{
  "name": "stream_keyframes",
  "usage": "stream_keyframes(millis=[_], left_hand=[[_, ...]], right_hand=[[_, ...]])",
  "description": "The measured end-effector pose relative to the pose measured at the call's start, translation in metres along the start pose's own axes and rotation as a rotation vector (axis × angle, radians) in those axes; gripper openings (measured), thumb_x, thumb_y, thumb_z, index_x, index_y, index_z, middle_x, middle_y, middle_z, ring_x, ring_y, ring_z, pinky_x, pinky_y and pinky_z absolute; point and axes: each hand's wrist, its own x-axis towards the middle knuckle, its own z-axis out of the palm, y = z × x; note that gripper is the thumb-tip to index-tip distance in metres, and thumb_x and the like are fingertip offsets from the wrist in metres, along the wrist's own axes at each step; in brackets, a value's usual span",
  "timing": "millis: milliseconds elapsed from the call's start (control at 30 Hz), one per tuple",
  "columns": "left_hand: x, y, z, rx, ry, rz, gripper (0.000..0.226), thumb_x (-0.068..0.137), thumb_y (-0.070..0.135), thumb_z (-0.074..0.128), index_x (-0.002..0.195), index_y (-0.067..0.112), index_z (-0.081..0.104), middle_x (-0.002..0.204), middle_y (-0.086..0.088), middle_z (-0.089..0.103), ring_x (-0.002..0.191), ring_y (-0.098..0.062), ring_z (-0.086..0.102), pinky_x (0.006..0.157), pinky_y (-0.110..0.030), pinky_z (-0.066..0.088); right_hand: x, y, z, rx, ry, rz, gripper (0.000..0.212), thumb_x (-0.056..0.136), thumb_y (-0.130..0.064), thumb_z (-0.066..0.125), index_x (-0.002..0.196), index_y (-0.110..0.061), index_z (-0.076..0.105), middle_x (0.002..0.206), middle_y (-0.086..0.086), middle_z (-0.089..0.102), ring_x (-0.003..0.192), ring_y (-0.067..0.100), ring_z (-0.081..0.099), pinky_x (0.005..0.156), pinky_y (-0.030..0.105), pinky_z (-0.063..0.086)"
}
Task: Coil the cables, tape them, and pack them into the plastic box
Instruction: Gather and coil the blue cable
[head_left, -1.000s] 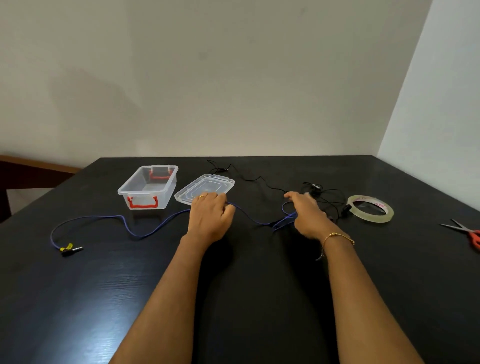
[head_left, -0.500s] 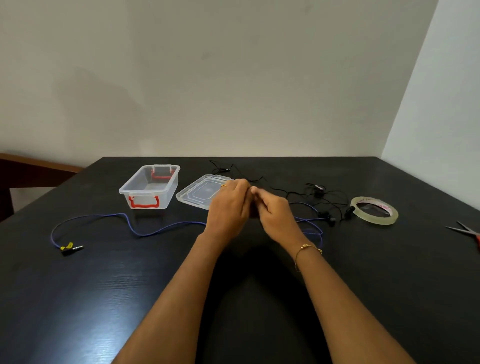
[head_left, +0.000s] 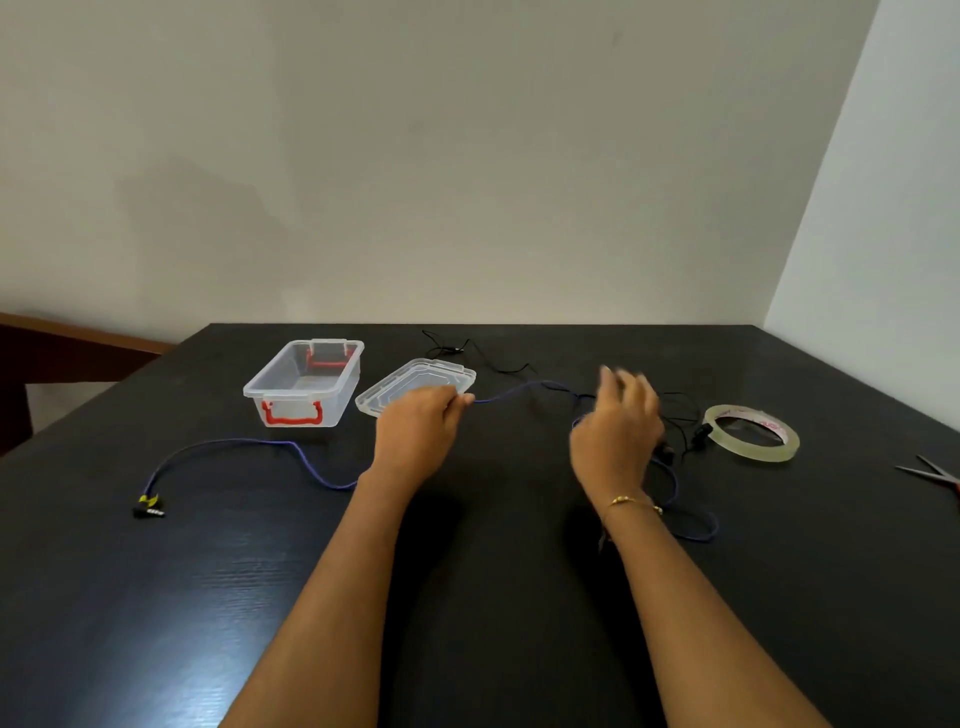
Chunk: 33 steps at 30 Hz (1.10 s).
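Two hands straddle the blue cable (head_left: 519, 391), which runs left-right across the desk (head_left: 493, 571): the left hand (head_left: 415, 436) pinches it mid-length, while the blurred right hand (head_left: 618, 421), fingers spread, hovers nearest its slack right-hand loops.

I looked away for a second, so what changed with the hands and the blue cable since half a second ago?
The hands, together mid-table before, have parted. The left hand keeps pinching the thin blue cable near the clear plastic lid; the right hand swung right, fingers blurred, grip unclear. The clear plastic box with red handles, round tape roll and black table stayed put.
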Motion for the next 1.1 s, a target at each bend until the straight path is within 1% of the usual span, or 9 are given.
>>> stream_keyframes(millis=[67,167,300,400,567,700,800,933,1100], left_hand=[[0.002,0.014,-0.001,-0.100,0.054,0.076,0.040,0.093,0.034,0.045,0.069,0.004,0.055,0.069,-0.013,0.062,0.064,-0.029,0.054,0.054,-0.032,0.031],[0.003,0.031,-0.005,-0.327,0.032,0.114,0.042,0.090,0.033,0.037,0.078,0.001,0.061,0.071,-0.012,0.064,0.065,-0.027,0.056,0.057,-0.042,0.044],[0.002,0.036,-0.007,-0.382,0.028,0.125,0.037,0.093,0.034,0.044,0.083,0.002,0.060,0.064,-0.008,0.056,0.059,-0.022,0.048,0.056,-0.038,0.040],[0.003,0.024,-0.006,-0.289,-0.043,0.078,0.033,0.093,0.037,0.049,0.086,0.005,0.059,0.065,-0.005,0.054,0.062,-0.021,0.050,0.057,-0.032,0.035],[0.001,-0.002,-0.003,-0.050,-0.111,0.008,0.048,0.090,0.047,0.046,0.074,0.004,0.060,0.069,-0.008,0.059,0.068,-0.024,0.056,0.059,-0.033,0.038],[0.003,0.007,0.000,-0.036,-0.046,0.064,0.047,0.093,0.044,0.043,0.066,0.007,0.052,0.067,-0.008,0.055,0.062,-0.022,0.049,0.056,-0.034,0.034],[0.005,0.018,-0.002,-0.072,0.098,0.154,0.044,0.092,0.042,0.038,0.060,0.013,0.045,0.058,-0.008,0.056,0.051,-0.023,0.049,0.048,-0.029,0.028],[0.003,0.024,-0.004,-0.221,0.113,0.156,0.049,0.093,0.040,0.032,0.076,0.005,0.061,0.070,-0.009,0.065,0.061,-0.022,0.058,0.051,-0.027,0.039],[0.006,0.023,-0.006,-0.296,-0.029,0.111,0.044,0.091,0.046,0.046,0.082,0.005,0.059,0.062,-0.005,0.054,0.059,-0.020,0.049,0.055,-0.031,0.036]], right_hand=[[-0.007,-0.019,-0.002,0.094,0.027,-0.324,0.054,0.077,0.001,0.050,0.131,-0.003,0.048,0.134,0.015,0.051,0.132,0.034,0.038,0.102,0.043,0.035],[-0.016,-0.036,-0.001,0.310,-0.256,-0.506,0.054,0.081,-0.006,0.044,0.135,-0.002,0.043,0.127,0.018,0.056,0.122,0.031,0.049,0.102,0.039,0.038],[-0.011,-0.029,-0.001,0.397,-0.190,-0.489,0.030,0.091,-0.014,0.044,0.112,-0.002,0.063,0.086,0.017,0.069,0.075,0.028,0.063,0.065,0.036,0.049],[-0.003,-0.016,-0.001,0.344,-0.026,-0.159,0.023,0.095,-0.009,0.044,0.096,-0.001,0.065,0.078,0.019,0.067,0.068,0.030,0.059,0.057,0.029,0.033],[0.011,0.011,-0.013,0.345,-0.066,0.520,0.032,0.098,-0.013,0.034,0.110,-0.001,0.060,0.109,0.021,0.063,0.098,0.035,0.056,0.065,0.030,0.034],[0.001,0.002,-0.008,-0.126,-0.037,0.004,0.052,0.081,-0.004,0.050,0.133,-0.006,0.045,0.134,0.016,0.048,0.130,0.035,0.036,0.094,0.048,0.038],[-0.008,-0.022,-0.004,0.078,-0.061,-0.431,0.059,0.074,-0.009,0.044,0.132,-0.007,0.048,0.134,0.014,0.051,0.133,0.031,0.038,0.100,0.046,0.036],[-0.020,-0.040,-0.005,0.461,-0.425,-0.467,0.050,0.091,-0.011,0.048,0.140,-0.008,0.036,0.113,0.018,0.061,0.106,0.027,0.057,0.094,0.039,0.046],[-0.009,-0.030,-0.003,0.433,-0.014,-0.292,0.020,0.093,-0.005,0.047,0.095,0.001,0.066,0.079,0.015,0.066,0.071,0.025,0.060,0.057,0.029,0.047]])
